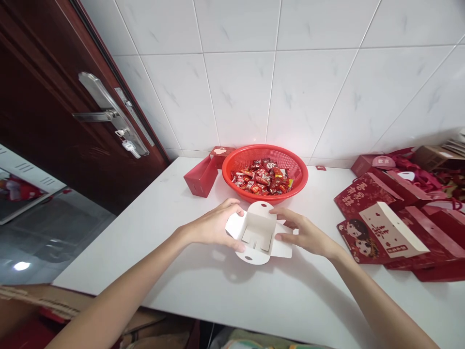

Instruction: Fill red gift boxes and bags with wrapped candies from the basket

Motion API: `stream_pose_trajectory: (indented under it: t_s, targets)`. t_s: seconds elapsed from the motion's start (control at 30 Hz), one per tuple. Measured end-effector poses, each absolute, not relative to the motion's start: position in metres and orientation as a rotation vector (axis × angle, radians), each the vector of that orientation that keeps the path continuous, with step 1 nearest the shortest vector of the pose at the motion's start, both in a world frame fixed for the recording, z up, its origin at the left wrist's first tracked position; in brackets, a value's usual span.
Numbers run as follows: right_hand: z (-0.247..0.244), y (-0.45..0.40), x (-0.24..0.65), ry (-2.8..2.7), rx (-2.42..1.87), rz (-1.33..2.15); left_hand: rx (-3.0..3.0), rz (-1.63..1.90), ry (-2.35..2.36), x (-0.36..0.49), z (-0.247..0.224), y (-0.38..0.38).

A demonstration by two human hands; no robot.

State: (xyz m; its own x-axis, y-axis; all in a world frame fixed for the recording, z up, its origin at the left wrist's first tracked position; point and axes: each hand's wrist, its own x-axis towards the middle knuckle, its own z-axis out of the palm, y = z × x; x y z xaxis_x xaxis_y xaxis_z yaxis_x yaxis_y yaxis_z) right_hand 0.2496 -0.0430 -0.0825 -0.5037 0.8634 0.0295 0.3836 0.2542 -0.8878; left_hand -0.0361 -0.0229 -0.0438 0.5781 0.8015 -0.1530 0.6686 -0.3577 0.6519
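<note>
A small box (258, 230), white inside with its flaps spread out, is held over the table between my two hands. My left hand (218, 225) grips its left side, fingers on the upper left flap and thumb near the lower rounded flap. My right hand (303, 232) has its fingers on the right side and the upper rounded flap. The inside shows folded bottom panels and no contents. Just behind the box stands a red plastic basket (229, 169) with many red-wrapped candies (263, 177) in it.
Red boxes (203, 177) stand left of the basket on the white table (145, 232). Several red printed boxes (366, 194) and ribbons (423, 177) are piled at the right. A small red packet (320, 168) lies by the tiled wall. A dark door (54, 97) is at the left.
</note>
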Motion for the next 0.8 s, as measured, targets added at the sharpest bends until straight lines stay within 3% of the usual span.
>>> stream_pose_trajectory:
  t_s: [0.3,0.6,0.8]
  targets:
    - [-0.094,-0.056,0.249,-1.876,-1.26,1.193,1.718,0.218,1.005,-0.042,-0.066,-0.012]
    - [-0.1,-0.061,0.26,-1.728,-1.381,1.105,1.865,0.539,1.096,-0.032,-0.088,-0.004]
    - [-0.079,-0.053,0.268,-1.833,-1.38,0.825,2.072,0.585,1.052,-0.033,-0.077,-0.004]
